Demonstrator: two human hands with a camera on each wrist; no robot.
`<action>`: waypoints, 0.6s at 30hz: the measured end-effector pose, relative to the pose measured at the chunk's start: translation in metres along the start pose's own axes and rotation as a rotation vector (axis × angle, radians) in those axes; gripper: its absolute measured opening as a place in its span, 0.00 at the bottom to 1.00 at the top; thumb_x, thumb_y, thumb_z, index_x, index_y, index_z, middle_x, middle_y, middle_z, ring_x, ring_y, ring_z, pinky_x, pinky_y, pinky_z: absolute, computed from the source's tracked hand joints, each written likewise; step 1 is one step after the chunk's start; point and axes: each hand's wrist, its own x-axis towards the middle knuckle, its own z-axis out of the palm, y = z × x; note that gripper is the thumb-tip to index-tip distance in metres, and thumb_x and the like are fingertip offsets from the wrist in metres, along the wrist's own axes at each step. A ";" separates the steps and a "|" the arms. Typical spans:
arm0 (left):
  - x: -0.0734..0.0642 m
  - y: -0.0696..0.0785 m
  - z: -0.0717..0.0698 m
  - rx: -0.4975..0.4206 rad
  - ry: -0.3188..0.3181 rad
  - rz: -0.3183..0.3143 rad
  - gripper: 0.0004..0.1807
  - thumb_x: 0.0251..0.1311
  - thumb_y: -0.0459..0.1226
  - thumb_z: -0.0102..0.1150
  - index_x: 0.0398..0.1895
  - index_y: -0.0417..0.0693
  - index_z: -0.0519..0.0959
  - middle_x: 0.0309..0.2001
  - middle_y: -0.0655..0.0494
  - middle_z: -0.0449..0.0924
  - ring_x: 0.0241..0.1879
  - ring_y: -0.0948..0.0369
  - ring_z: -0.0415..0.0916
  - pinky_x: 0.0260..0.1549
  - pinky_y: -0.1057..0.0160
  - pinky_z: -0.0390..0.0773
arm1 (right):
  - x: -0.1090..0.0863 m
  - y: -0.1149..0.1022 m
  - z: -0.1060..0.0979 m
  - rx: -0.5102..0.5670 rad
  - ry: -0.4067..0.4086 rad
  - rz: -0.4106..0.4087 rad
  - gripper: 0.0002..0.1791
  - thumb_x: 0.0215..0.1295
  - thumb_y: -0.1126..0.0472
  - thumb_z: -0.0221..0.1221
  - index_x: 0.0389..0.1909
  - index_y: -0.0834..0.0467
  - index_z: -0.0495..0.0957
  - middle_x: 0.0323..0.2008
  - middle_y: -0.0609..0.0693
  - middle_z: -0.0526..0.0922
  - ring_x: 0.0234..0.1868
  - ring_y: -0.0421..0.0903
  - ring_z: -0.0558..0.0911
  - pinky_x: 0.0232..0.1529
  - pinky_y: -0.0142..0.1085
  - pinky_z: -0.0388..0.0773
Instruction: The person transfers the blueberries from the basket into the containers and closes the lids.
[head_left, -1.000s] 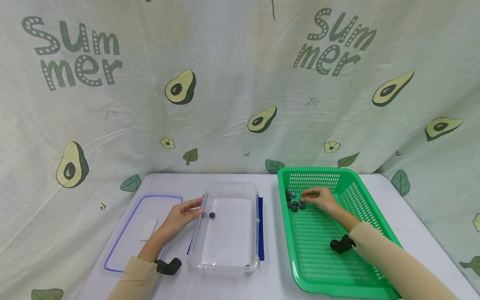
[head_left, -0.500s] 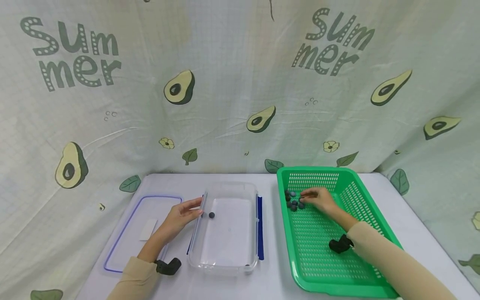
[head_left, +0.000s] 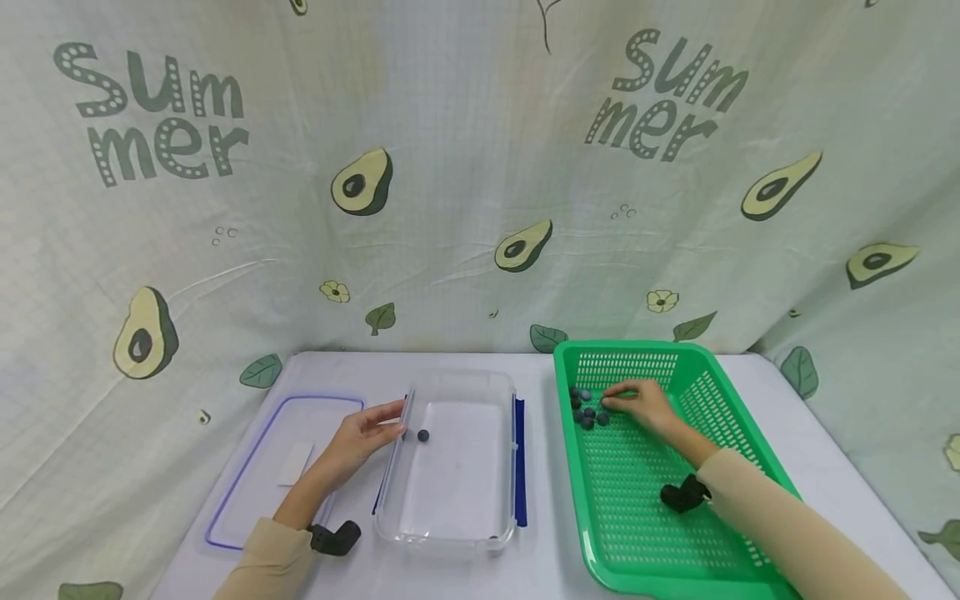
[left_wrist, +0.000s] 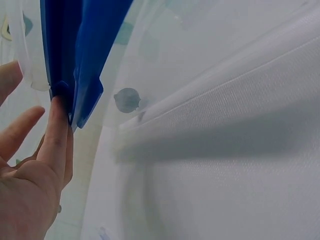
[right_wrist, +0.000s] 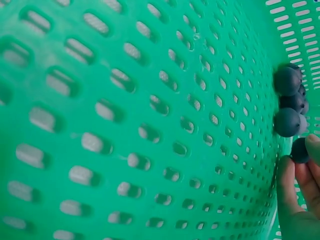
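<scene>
My right hand (head_left: 643,404) reaches into the green basket (head_left: 581,517) at its far left corner. In the right wrist view its thumb and fingers pinch a blueberry (right_wrist: 300,151), beside several other blueberries (right_wrist: 287,122) lying against the basket wall. My left hand (head_left: 363,435) touches the left side of a clear plastic container (head_left: 457,479). Its fingers (left_wrist: 54,135) are fairly straight and spread, one tip against the blue latch flap (left_wrist: 87,55) hanging there. A blueberry (head_left: 423,435) lies inside the container near the left hand, and another dark one (head_left: 492,539) shows at its near right corner.
Left of the container a clear lid with a blue-purple seal (head_left: 247,475) lies flat, partly under my left arm. A white label (head_left: 297,463) shows on it. Another blue flap (head_left: 520,467) hangs along the container's right side. A printed cloth (head_left: 450,167) hangs behind the table.
The head view has tilted up slightly. My right fingertips have drawn closer together over the blueberries. My left hand stays at the container's side.
</scene>
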 end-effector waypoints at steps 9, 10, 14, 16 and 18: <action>0.001 -0.003 0.000 0.011 0.014 -0.012 0.32 0.66 0.43 0.65 0.70 0.40 0.69 0.67 0.39 0.69 0.62 0.46 0.72 0.59 0.57 0.75 | -0.003 -0.008 -0.004 -0.008 -0.002 -0.010 0.16 0.66 0.64 0.65 0.48 0.73 0.81 0.48 0.66 0.83 0.45 0.56 0.85 0.44 0.45 0.83; 0.001 -0.003 0.000 0.010 0.013 -0.012 0.32 0.66 0.43 0.65 0.70 0.40 0.69 0.67 0.39 0.69 0.62 0.46 0.72 0.59 0.57 0.75 | -0.004 -0.008 -0.005 -0.010 0.005 -0.011 0.15 0.66 0.64 0.65 0.47 0.72 0.82 0.48 0.66 0.83 0.44 0.56 0.85 0.44 0.47 0.83; 0.002 -0.003 0.000 0.006 0.009 0.002 0.32 0.66 0.43 0.65 0.70 0.40 0.69 0.67 0.39 0.69 0.62 0.46 0.73 0.58 0.58 0.75 | -0.004 -0.006 -0.009 -0.046 0.037 -0.033 0.15 0.66 0.62 0.66 0.46 0.70 0.83 0.48 0.66 0.83 0.44 0.57 0.85 0.44 0.48 0.83; 0.002 -0.003 0.000 0.004 0.007 0.008 0.32 0.66 0.42 0.64 0.70 0.40 0.69 0.67 0.39 0.69 0.61 0.46 0.73 0.58 0.58 0.75 | -0.004 -0.007 -0.011 -0.059 0.051 -0.029 0.14 0.65 0.62 0.67 0.45 0.69 0.84 0.48 0.65 0.83 0.45 0.57 0.85 0.44 0.48 0.83; 0.002 -0.003 0.000 0.000 0.007 0.005 0.32 0.66 0.42 0.65 0.70 0.39 0.69 0.67 0.39 0.69 0.61 0.46 0.74 0.58 0.59 0.75 | -0.004 -0.009 -0.012 -0.073 0.050 -0.025 0.15 0.65 0.61 0.67 0.46 0.68 0.84 0.49 0.65 0.83 0.46 0.58 0.85 0.45 0.48 0.83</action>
